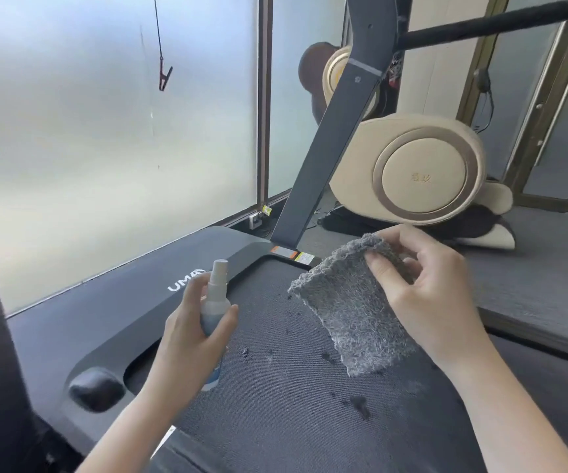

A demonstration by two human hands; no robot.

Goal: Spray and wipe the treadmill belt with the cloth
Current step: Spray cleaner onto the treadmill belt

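Belt point(292, 421): dark woven fabric with a fine grain, flat and a little rough, running between the two forearms.
Wet spots point(357, 404): a few dark drops and small crumbs of dirt on the belt.
Left hand point(187, 339): fingers closed round the spray bottle, holding it upright above the left edge of the belt.
Spray bottle point(216, 302): small smooth plastic cylinder, pale, with a white top.
Right hand point(436, 295): fingers pinch the upper edge of the cloth.
Cloth point(354, 315): grey, thick, fluffy pile, folded to a rectangle; it hangs over the belt, and I cannot tell if its lower corner touches.
Frame point(105, 322): hard matte plastic with rounded corners, just beside the belt.
Risk, spray: I cannot tell where the nozzle points, so the liquid may land on the frame.
Risk, cloth: only a pinch holds it, so it may slip or bunch up when pressed.
Risk, belt: it may slide under a strong wipe.
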